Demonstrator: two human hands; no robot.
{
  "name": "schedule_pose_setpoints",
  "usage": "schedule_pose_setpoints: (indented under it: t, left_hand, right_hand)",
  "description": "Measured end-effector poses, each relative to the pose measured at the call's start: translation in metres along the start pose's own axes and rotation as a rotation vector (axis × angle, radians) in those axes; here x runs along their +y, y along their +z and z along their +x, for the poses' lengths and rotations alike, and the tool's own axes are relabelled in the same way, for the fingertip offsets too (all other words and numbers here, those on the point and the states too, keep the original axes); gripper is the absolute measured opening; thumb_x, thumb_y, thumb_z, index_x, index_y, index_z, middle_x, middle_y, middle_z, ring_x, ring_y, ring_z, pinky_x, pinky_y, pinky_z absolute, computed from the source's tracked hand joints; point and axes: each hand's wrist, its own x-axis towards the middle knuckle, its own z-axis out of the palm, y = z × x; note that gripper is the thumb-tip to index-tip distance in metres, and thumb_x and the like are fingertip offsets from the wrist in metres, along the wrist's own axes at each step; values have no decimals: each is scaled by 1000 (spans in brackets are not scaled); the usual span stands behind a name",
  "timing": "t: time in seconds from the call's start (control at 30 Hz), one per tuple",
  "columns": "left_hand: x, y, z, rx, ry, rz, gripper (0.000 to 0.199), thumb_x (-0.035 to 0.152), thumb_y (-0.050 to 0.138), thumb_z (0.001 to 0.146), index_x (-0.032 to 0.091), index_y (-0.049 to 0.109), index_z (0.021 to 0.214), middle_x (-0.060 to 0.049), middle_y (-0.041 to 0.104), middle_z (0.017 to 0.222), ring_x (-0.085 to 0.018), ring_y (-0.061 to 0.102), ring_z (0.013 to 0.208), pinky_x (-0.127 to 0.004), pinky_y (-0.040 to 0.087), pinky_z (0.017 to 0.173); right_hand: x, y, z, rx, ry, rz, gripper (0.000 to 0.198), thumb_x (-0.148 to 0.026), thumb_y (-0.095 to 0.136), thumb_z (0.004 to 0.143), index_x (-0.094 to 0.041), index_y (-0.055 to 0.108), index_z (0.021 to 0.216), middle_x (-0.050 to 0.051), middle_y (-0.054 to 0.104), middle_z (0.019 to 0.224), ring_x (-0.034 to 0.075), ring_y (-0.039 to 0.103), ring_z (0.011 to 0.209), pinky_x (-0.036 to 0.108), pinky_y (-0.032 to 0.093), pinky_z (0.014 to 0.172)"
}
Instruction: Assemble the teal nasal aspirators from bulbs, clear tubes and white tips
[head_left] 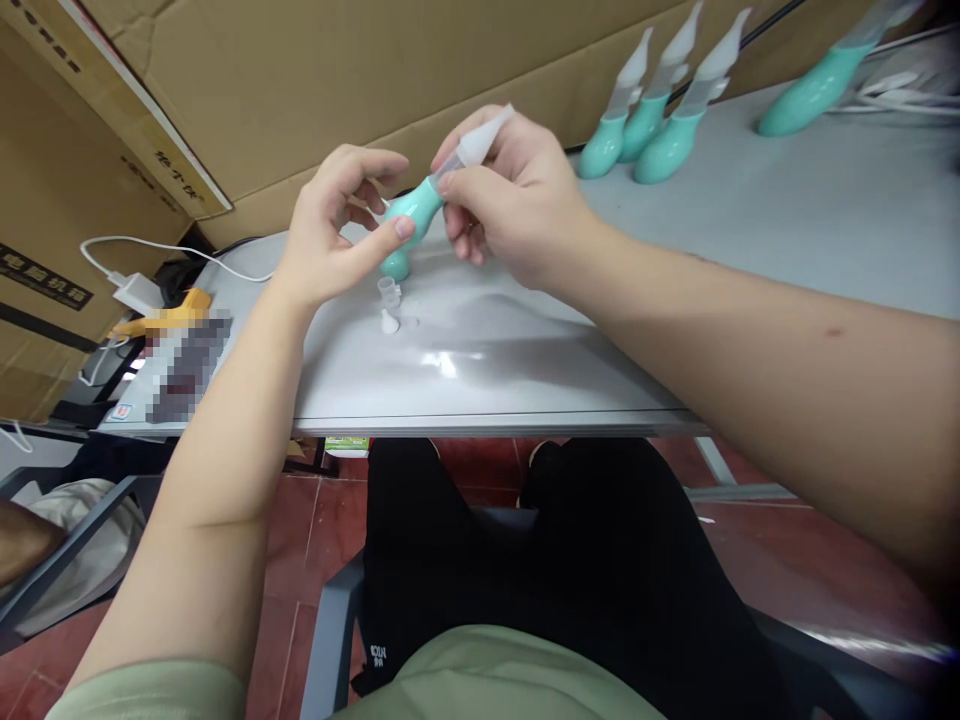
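A nasal aspirator with a teal bulb, a clear neck and a white pointed tip is held tilted above the table. My right hand pinches its clear neck between thumb and fingers, with the tip pointing up and right. On the other side, my left hand has its thumb against the bulb and its other fingers curled behind, the index finger standing off. Just below, another teal bulb shows in part. Near it on the table stand a small clear connector and a small white tip.
Several assembled aspirators stand at the back right, and another aspirator leans farther right by white cables. Cardboard walls the back. At left lie a white charger, a yellow tool and a blurred-out object.
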Motion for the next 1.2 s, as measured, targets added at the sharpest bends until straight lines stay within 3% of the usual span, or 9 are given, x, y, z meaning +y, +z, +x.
schedule_pose_setpoints:
  t: [0.03, 0.17, 0.3, 0.43, 0.73, 0.97, 1.1, 1.2]
  left_hand:
    - [2, 1, 0, -8, -17, -21, 93, 112, 78, 103, 33, 86, 152, -14, 86, 136, -31, 90, 108, -41, 75, 88]
    - [14, 5, 3, -69, -110, -112, 92, 109, 81, 103, 29, 88, 148, -13, 88, 125, -33, 92, 115, -44, 75, 100]
    - [31, 5, 8, -126, -186, -66, 69, 93, 84, 107, 26, 89, 122, -9, 86, 108, -30, 87, 101, -43, 71, 95]
    - [43, 0, 10, -174, -269, -4, 46, 72, 89, 106, 27, 79, 102, -5, 77, 90, -28, 79, 88, -42, 66, 89]
    - [28, 3, 9, -200, -177, 15, 66, 91, 84, 106, 26, 77, 105, -4, 74, 93, -27, 81, 89, -43, 69, 91]
    - [37, 1, 8, -203, -188, 4, 54, 79, 82, 108, 25, 80, 104, -4, 76, 90, -28, 82, 90, -43, 71, 91]
    - [38, 3, 6, -203, -162, -49, 52, 76, 81, 110, 24, 83, 106, -4, 75, 89, -26, 81, 86, -40, 68, 85]
    - [43, 3, 7, -194, -196, -77, 55, 80, 83, 112, 25, 83, 104, -3, 71, 84, -26, 81, 85, -40, 68, 84]
  right_hand:
    - [-3, 5, -4, -19, 25, 22, 41, -63, 90, 113, -34, 61, 111, -3, 63, 82, 22, 50, 68, 33, 46, 53]
    - [-11, 8, -10, -112, 78, 54, 51, -69, 99, 108, -32, 65, 116, -3, 70, 87, 20, 58, 73, 29, 48, 58]
    - [-10, 2, -7, -168, 98, 34, 58, -71, 107, 99, -35, 64, 114, -2, 74, 90, 24, 67, 80, 31, 55, 61]
    - [-4, 1, -7, -148, 56, 51, 59, -76, 102, 107, -33, 62, 113, -1, 71, 92, 21, 59, 77, 28, 49, 58]
    - [-4, -7, -7, -149, 67, -15, 69, -75, 113, 99, -31, 60, 98, 2, 75, 94, 22, 65, 82, 31, 56, 63]
    - [-15, -3, -10, -118, 110, -37, 72, -89, 107, 96, -34, 59, 92, 4, 78, 92, 30, 71, 89, 41, 64, 65]
    - [-5, -6, -5, -203, 126, 35, 75, -87, 108, 97, -33, 58, 92, 3, 75, 89, 26, 69, 85, 36, 60, 63]
    - [6, -4, 1, -165, 98, 140, 77, -89, 107, 98, -31, 58, 93, 2, 70, 82, 22, 66, 79, 31, 50, 58]
